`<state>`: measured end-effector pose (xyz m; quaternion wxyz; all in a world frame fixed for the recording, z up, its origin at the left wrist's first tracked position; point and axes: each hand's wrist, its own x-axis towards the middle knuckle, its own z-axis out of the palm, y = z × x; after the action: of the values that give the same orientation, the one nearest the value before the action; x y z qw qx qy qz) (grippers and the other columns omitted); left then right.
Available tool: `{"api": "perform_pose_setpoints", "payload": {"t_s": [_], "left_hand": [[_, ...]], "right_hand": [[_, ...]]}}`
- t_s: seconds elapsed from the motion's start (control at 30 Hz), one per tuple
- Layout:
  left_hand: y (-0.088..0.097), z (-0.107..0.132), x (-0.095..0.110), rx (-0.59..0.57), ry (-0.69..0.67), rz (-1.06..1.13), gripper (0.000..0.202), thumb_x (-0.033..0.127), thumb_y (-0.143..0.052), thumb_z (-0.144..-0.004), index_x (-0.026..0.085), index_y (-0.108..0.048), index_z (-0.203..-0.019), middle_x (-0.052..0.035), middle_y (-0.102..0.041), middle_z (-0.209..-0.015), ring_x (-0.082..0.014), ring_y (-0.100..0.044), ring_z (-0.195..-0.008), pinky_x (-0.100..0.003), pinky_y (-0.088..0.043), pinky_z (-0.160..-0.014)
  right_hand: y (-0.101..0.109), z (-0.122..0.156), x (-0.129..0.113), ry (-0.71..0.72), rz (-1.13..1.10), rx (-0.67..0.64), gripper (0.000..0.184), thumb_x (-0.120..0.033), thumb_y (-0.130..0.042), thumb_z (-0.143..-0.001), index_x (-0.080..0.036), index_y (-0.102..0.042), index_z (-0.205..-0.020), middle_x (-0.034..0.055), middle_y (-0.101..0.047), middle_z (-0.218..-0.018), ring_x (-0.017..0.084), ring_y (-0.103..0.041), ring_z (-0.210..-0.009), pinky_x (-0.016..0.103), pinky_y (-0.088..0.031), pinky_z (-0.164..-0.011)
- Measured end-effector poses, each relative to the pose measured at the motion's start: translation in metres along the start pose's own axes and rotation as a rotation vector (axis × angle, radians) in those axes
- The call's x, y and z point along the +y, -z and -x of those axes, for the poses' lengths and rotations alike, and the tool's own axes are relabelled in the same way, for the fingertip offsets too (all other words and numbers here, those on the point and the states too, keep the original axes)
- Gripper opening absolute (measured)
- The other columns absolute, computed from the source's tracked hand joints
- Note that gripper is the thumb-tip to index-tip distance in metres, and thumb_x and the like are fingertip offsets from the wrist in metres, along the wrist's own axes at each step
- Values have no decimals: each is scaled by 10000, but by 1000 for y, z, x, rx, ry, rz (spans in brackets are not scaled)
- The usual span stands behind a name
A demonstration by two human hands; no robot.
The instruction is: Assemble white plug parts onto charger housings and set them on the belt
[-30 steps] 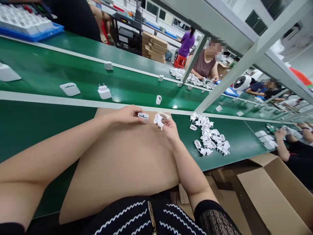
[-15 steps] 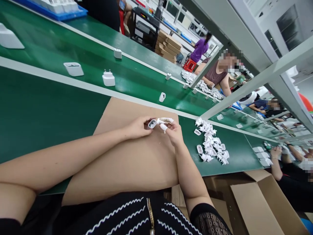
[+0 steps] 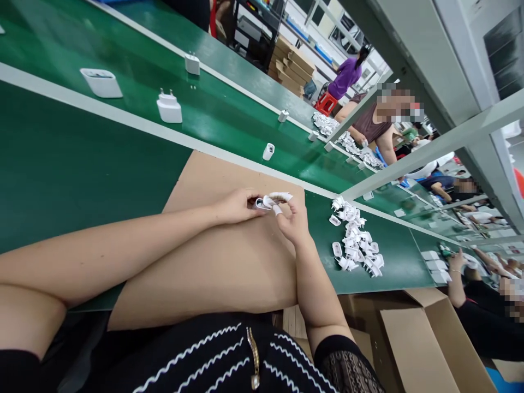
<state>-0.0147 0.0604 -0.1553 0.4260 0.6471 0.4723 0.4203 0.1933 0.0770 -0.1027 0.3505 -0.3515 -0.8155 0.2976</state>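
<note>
My left hand (image 3: 239, 207) is closed around a white charger housing (image 3: 259, 204), its open end turned to the right. My right hand (image 3: 295, 221), with white covers on the thumb and a finger, pinches a small white plug cap (image 3: 268, 201) at that opening. Whether the cap sits inside the housing or only touches it, I cannot tell. Both hands are above a brown cardboard sheet (image 3: 229, 262). To the right of my right hand lies a loose heap of white plug caps (image 3: 355, 240) with pins.
Beyond the cardboard runs a green conveyor belt (image 3: 221, 114) carrying spaced white chargers (image 3: 169, 107). A grey metal post (image 3: 380, 174) rises slantwise at the right. An open cardboard box (image 3: 413, 338) stands at lower right. Co-workers sit across the belt and at far right.
The plug cap has come up against the housing's opening, and my hands are closer together. Chargers on the belt have shifted leftward. The view has tilted slightly.
</note>
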Motion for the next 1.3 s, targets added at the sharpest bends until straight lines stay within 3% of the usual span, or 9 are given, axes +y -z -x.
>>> {"api": "perform_pose_setpoints", "payload": {"t_s": [0.07, 0.17, 0.33, 0.5, 0.73, 0.9, 1.07, 1.3], "left_hand": [[0, 0, 1, -2, -13, 1, 442, 536, -755, -769, 208, -740, -1065, -69, -765, -1032, -291, -708, -971, -409, -561, -869], [-1, -1, 2, 17, -16, -22, 428, 537, -752, -771, 216, -743, -1053, -65, -760, -1032, -297, -701, -972, -408, -552, -861], [-1, -3, -3, 23, -4, -50, 408, 581, -766, -748, 206, -702, -895, -63, -731, -923, -291, -689, -904, -397, -537, -801], [-1, -6, -7, 23, -21, -40, 406, 587, -770, -748, 208, -694, -873, -55, -733, -921, -286, -694, -908, -390, -536, -812], [1, -5, -1, 4, -34, -24, 402, 573, -761, -750, 210, -733, -922, -54, -739, -935, -289, -689, -921, -383, -540, -818], [2, -4, 4, 4, -49, -39, 371, 544, -743, -763, 215, -746, -934, -42, -743, -934, -276, -681, -908, -360, -526, -808], [2, -5, 1, -1, -46, -31, 380, 572, -741, -759, 212, -734, -882, -39, -721, -883, -269, -674, -877, -355, -506, -774], [-1, -3, -2, 30, -2, -58, 420, 598, -758, -720, 192, -711, -816, -48, -721, -862, -288, -683, -879, -367, -513, -764]], "right_hand": [[-2, -2, -3, -8, 58, -66, 335, -202, -650, -907, -293, -720, -1222, 48, -759, -1196, 257, -662, -1133, 454, -513, -1069], [-6, -5, -4, -36, 86, -45, 296, -229, -646, -930, -305, -742, -1200, 41, -766, -1185, 267, -656, -1127, 468, -507, -1075], [-11, -9, -2, -1, 128, -46, 298, -166, -599, -920, -310, -779, -1108, 37, -774, -1155, 279, -651, -1134, 482, -497, -1083], [-12, -12, -3, -33, 209, -123, 391, -106, -595, -865, -302, -777, -1149, 43, -768, -1145, 300, -634, -1169, 491, -491, -1093], [-14, -7, -5, -5, 230, 15, 375, -99, -580, -870, -282, -764, -1140, 41, -776, -1106, 270, -668, -1059, 446, -525, -1013], [-13, -9, -4, -1, 241, -36, 390, -93, -567, -858, -274, -765, -1141, 48, -774, -1129, 278, -661, -1083, 458, -521, -1016], [-13, -14, -7, -47, 291, -134, 420, -67, -557, -830, -268, -768, -1131, 66, -756, -1091, 310, -634, -1118, 505, -494, -1068], [-20, -15, -11, -139, 318, -98, 408, -51, -593, -794, -277, -771, -1082, 53, -751, -1041, 312, -643, -1066, 521, -508, -1045]]}}
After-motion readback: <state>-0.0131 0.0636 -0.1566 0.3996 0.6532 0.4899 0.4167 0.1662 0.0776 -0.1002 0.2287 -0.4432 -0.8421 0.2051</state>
